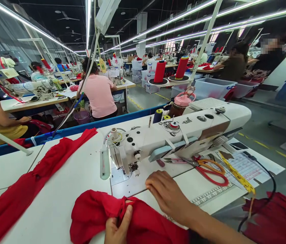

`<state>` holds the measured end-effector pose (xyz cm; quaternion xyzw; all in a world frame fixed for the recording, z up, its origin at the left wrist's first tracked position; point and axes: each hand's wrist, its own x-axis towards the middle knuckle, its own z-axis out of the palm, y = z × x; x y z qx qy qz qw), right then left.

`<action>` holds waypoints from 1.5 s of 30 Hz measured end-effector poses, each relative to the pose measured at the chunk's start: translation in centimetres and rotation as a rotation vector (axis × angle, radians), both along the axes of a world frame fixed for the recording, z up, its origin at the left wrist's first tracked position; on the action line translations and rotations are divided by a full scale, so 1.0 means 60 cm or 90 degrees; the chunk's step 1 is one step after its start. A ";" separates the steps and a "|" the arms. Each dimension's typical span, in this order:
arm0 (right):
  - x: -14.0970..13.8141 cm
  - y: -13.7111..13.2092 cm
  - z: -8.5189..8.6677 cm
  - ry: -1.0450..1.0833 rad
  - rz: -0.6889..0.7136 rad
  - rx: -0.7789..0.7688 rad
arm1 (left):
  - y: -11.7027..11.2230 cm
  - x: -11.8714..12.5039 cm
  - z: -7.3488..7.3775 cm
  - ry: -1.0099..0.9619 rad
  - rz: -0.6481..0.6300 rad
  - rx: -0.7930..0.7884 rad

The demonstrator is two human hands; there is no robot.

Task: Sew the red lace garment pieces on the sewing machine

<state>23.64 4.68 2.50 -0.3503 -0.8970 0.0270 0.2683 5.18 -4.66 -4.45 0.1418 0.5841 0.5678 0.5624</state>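
Note:
My left hand (pixel 118 227) pinches a bunched piece of red fabric (pixel 153 220) at the front of the table, its thumb lying over a fold. Just right of the needle area, my right hand (pixel 167 195) is held with its fingers curled together; what they hold, if anything, is hidden. Behind both hands stands a white sewing machine (pixel 191 128), its presser foot (pixel 134 167) over the metal plate. The fabric lies in front of the machine, apart from the foot.
A long red cloth strip (pixel 35 174) runs across the table's left side. Scissors (pixel 209 167) and a yellow tape measure (pixel 236 174) lie on the right, near a paper sheet (pixel 254 166). Red thread cones (pixel 160 72) stand behind the machine. A person in pink (pixel 99 93) sits ahead.

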 end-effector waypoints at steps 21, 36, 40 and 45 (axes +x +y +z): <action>0.148 0.073 -0.031 -0.088 -0.280 0.079 | -0.008 0.009 0.006 0.066 0.042 0.035; -0.012 -0.028 0.029 0.026 0.091 -0.615 | -0.013 0.011 0.007 0.045 0.028 0.057; -0.021 -0.030 0.030 0.013 0.082 -0.552 | -0.011 0.012 0.008 0.070 0.008 0.063; -0.008 -0.032 0.006 -0.002 -0.011 -0.359 | -0.024 -0.007 0.017 0.075 -0.002 0.093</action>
